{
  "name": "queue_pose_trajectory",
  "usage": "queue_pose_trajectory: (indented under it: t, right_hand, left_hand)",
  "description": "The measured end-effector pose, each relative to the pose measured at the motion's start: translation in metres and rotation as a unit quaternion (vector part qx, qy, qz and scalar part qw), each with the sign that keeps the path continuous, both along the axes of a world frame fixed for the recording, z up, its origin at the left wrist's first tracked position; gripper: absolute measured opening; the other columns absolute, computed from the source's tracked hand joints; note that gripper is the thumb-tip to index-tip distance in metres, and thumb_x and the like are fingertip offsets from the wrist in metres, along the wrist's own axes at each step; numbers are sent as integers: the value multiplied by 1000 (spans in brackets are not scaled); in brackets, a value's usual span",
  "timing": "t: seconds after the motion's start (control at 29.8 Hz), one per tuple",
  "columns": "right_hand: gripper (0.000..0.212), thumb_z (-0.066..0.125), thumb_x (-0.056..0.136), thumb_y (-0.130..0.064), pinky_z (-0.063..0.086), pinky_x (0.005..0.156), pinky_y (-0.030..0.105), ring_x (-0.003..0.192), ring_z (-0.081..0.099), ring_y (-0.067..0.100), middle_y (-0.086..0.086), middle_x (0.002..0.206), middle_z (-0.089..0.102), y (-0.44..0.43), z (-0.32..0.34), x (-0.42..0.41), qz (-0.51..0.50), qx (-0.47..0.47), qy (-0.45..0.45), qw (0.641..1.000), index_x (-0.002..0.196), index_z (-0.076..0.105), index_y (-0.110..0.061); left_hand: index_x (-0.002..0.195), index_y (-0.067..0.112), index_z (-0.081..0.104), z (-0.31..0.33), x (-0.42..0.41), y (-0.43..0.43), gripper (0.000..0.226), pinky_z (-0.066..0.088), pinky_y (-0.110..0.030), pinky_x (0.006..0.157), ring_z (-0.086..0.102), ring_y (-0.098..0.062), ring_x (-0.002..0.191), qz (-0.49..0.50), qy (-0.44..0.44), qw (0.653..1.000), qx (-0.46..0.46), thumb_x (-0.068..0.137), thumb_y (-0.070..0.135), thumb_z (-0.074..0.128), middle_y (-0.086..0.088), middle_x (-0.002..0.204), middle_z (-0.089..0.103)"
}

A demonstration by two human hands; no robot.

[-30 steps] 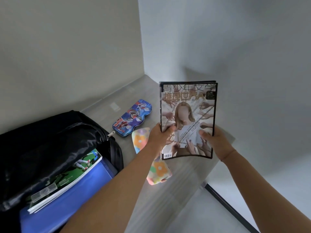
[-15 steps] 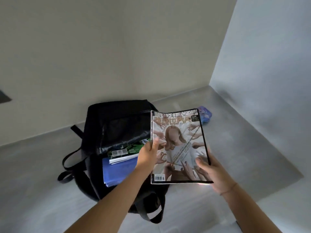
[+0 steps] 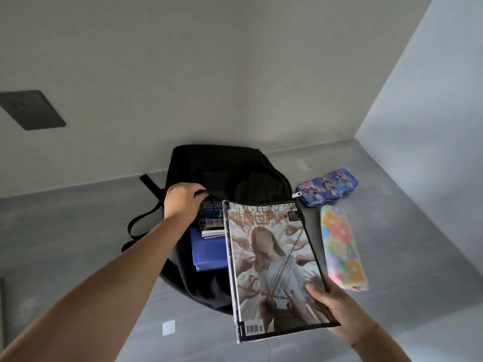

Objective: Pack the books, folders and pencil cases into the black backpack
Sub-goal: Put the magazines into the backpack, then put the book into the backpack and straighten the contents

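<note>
Black backpack [image 3: 235, 165] lies open on the grey bench [image 3: 78, 244], left hand [image 3: 183, 202] with its grip clamped on the flap; right hand [image 3: 337, 314] grips a book [image 3: 271, 262] by its corner over the bag; blue folder [image 3: 206, 252] inside, floral pencil case [image 3: 342, 246] and blue pencil case [image 3: 326, 186] alongside.

Scene is being covered by one wide-angle camera, worn on the head. It is being aimed forward and steeply down onto the grey matte tabletop [image 3: 78, 244]. Close range: both forearms are being cropped by the bottom edge, and the left hand [image 3: 183, 202] and right hand [image 3: 337, 312] are being framed mid-picture. The soft black fabric backpack [image 3: 235, 171] is being held near centre. The glossy illustrated magazine [image 3: 274, 257] is being rendered largest, nearest the lens. The pale wall corner [image 3: 392, 69] and dark rectangular wall plate [image 3: 31, 109] are being caught at the top.
</note>
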State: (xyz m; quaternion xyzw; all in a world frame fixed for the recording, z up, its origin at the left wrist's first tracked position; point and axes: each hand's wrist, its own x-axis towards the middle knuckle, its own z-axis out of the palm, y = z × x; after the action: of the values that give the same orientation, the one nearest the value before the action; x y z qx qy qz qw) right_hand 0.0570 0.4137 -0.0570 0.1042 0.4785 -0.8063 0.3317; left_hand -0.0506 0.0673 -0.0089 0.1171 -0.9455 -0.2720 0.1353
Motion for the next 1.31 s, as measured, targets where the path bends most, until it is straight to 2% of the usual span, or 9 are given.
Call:
queue_pose_trajectory:
  t: [0.1, 0.23, 0.4, 0.54, 0.7, 0.77, 0.91, 1.07, 1.31]
  right_hand:
    - [60, 92, 52, -18, 47, 68, 33, 73, 53, 27, 21, 86, 47, -3, 6, -3, 12, 1, -24, 1000, 99, 61, 3]
    - [49, 93, 44, -19, 54, 58, 24, 61, 61, 17, 11, 70, 58, -22, 20, -15, 50, 25, -30, 998, 82, 66, -6]
    - [15, 56, 87, 0, 58, 66, 28, 70, 71, 16, 7, 77, 73, -63, 21, -72, 49, 63, -68, 995, 99, 63, -7]
    - [21, 63, 88, -19, 44, 97, 39, 92, 62, 7, -6, 101, 67, -90, 23, -128, 125, 206, 7, 971, 108, 58, -21]
    - [33, 64, 87, -24, 52, 69, 29, 101, 60, 15, -2, 106, 63, -101, 26, -151, 87, 286, 78, 951, 118, 55, -16]
    - [25, 62, 89, -21, 56, 63, 30, 104, 59, 19, 0, 106, 63, -98, 23, -141, 57, 263, 63, 961, 112, 56, -14]
    - [18, 59, 90, -12, 60, 66, 34, 83, 70, 30, 14, 101, 65, -89, 8, -108, 4, 213, 10, 977, 107, 55, -8]
    - [15, 52, 91, 2, 58, 53, 25, 58, 69, 18, 18, 83, 63, -105, 8, -123, -44, 252, 37, 966, 106, 52, 0]
    - [22, 55, 90, -3, 55, 88, 42, 65, 69, 20, 16, 77, 66, -142, 6, -155, -84, 245, 35, 965, 111, 51, 4]
  left_hand:
    - [86, 8, 70, 14, -3, 0, 26, 42, -30, 58, 60, -25, 70, 99, -22, 984, 145, 90, 32, 60, -8, 68, 64]
    - [81, 9, 68, 17, 0, 2, 28, 42, -32, 59, 55, -22, 60, 115, -25, 969, 217, 90, 34, 59, -3, 57, 55]
    - [78, 8, 68, 16, 7, 2, 28, 36, -30, 51, 40, -16, 44, 78, -27, 971, 223, 90, 32, 60, -1, 45, 44]
    - [79, 15, 69, 18, 9, 1, 21, 38, -26, 48, 43, -14, 44, 71, -36, 973, 217, 89, 32, 62, 1, 46, 48]
    - [77, 16, 69, 15, 9, -1, 20, 37, -25, 48, 44, -11, 43, 77, -38, 971, 222, 88, 31, 62, 3, 46, 48]
    - [77, 15, 69, 14, 8, -1, 21, 37, -26, 49, 44, -12, 44, 81, -36, 969, 231, 88, 32, 62, 3, 46, 48]
    - [78, 15, 69, 10, 8, -1, 21, 36, -25, 48, 42, -12, 44, 88, -37, 964, 248, 89, 31, 61, 3, 47, 47]
    - [82, 14, 71, 8, 10, 1, 22, 37, -25, 52, 47, -11, 50, 86, -38, 965, 245, 89, 32, 60, 2, 53, 53]
    - [91, 13, 72, 6, 13, -1, 22, 38, -22, 52, 50, -8, 52, 86, -45, 966, 240, 90, 31, 60, 5, 57, 57]
